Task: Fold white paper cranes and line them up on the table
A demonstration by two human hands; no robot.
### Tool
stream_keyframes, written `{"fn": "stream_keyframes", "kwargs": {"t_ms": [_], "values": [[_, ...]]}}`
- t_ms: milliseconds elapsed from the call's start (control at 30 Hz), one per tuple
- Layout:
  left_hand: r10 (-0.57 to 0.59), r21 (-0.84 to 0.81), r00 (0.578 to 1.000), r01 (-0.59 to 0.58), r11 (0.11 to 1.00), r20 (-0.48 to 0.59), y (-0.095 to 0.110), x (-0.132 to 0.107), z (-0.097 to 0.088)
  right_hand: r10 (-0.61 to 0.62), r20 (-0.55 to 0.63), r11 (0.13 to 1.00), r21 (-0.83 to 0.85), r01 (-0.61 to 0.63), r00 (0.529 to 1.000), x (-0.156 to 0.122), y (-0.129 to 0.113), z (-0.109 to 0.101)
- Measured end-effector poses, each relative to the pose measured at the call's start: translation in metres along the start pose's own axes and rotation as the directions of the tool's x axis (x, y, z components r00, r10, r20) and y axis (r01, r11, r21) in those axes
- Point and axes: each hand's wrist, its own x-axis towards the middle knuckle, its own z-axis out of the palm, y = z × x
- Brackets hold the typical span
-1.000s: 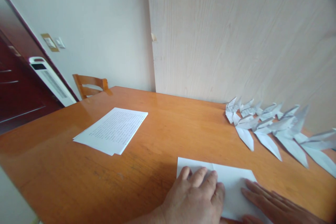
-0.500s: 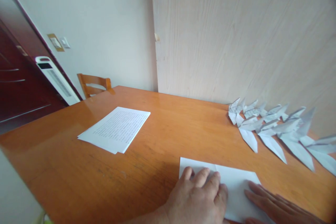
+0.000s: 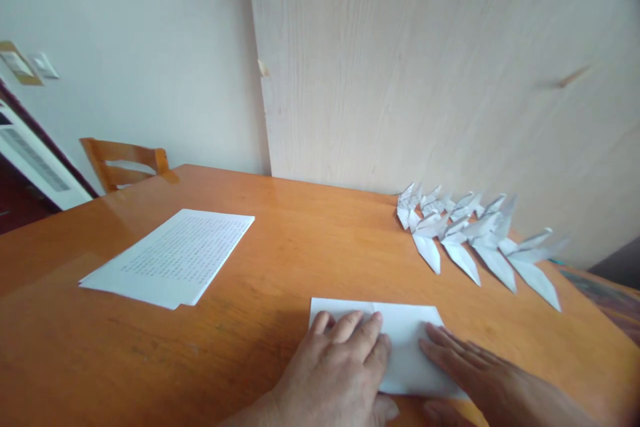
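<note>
A white sheet of paper (image 3: 407, 340) lies at the near side of the table, with a faint crease mark at its far edge. My left hand (image 3: 335, 367) rests on its left part, fingers slightly bent and a little apart, palm down. On the right part, my right hand (image 3: 475, 363) lies flat with its fingers stretched out. Both thumbs are near the paper's close edge. Part of the sheet is hidden beneath my hands.
Several folded paper figures (image 3: 470, 227) stand in rows at the back right. A stack of printed sheets (image 3: 175, 253) lies on the left of the wooden table (image 3: 300, 233). Beyond are a wooden chair (image 3: 127, 153) and a pale wood panel (image 3: 400, 67).
My view has turned to the right, so everything appears further left. Both hands are still on the paper, and the right thumb shows more near its close edge.
</note>
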Motion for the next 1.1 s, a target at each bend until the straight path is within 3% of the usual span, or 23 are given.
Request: {"fn": "stream_keyframes", "kwargs": {"t_ms": [200,367,467,700,900,1100], "values": [[-0.020,-0.109,1.000,0.022,0.994,0.022,-0.003,0.000,-0.015,0.128,0.067,0.991,0.038,-0.131,0.990,0.027,-0.019,-0.039],[-0.059,-0.212,0.996,0.072,0.975,0.066,-0.006,0.004,-0.034,0.206,0.123,0.972,0.090,-0.217,0.971,0.029,-0.025,-0.039],[-0.021,-0.264,0.996,0.044,0.964,0.088,-0.010,0.008,-0.041,0.231,0.118,0.963,0.113,-0.244,0.966,0.027,-0.027,-0.035],[0.007,-0.367,0.992,0.041,0.929,0.129,-0.024,0.011,-0.033,0.181,0.162,0.974,0.105,-0.200,0.970,0.020,-0.025,-0.022],[-0.001,-0.351,0.990,0.051,0.935,0.143,-0.026,0.009,-0.028,0.243,0.348,0.934,0.167,-0.315,0.905,0.031,-0.027,-0.036],[0.022,-0.302,0.990,0.021,0.953,0.139,-0.027,0.010,-0.028,0.265,0.374,0.909,0.209,-0.359,0.889,0.032,-0.028,-0.042]]}}
